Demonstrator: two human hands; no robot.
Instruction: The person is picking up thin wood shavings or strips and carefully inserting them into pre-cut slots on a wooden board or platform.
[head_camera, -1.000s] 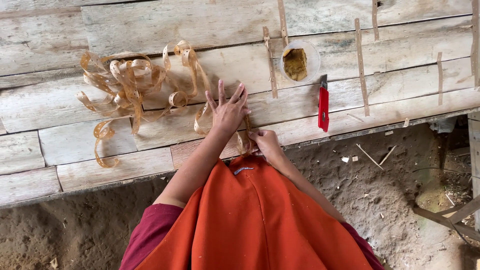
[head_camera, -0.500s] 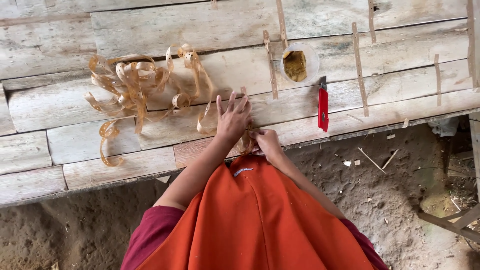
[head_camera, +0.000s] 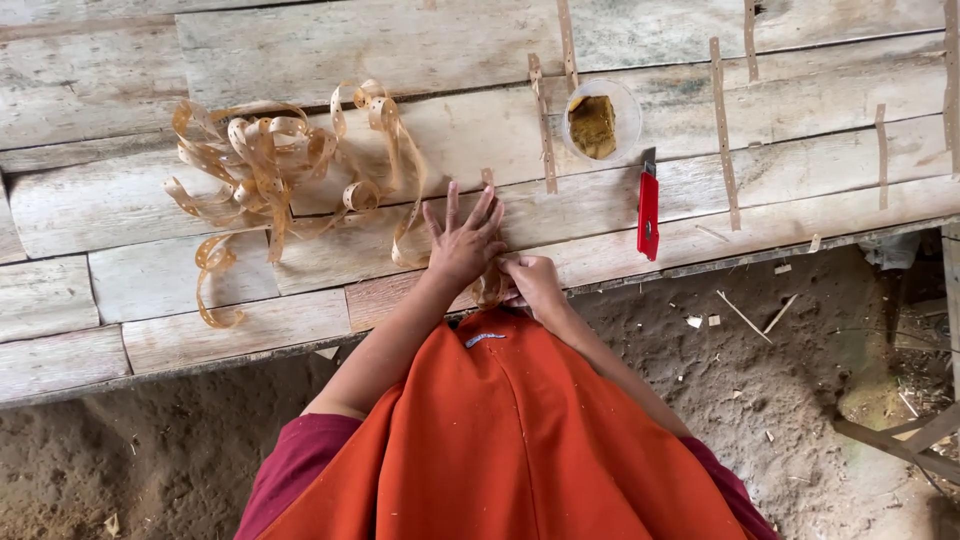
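Both arms reach forward from the body and meet close together. The left hand (head_camera: 463, 240) lies palm down with its fingers (head_camera: 487, 208) spread and stretched straight ahead. The right hand (head_camera: 533, 284) sits just beside it, lower and curled, its fingers bent inward toward the left wrist.

— What is counted on the plank bench (head_camera: 120, 190)?

— One red utility knife (head_camera: 648, 215) and one clear cup (head_camera: 601, 118) of brownish paste are seen near the front edge. One tangled heap of curled tan strips (head_camera: 275, 170) is counted toward the left end.

— And the flat strips?

— About six straight strips (head_camera: 722, 130) are laid across the planks; an exact count cannot be made.

— Hands?

— Two are seen: left hand (head_camera: 463, 243), right hand (head_camera: 533, 283).
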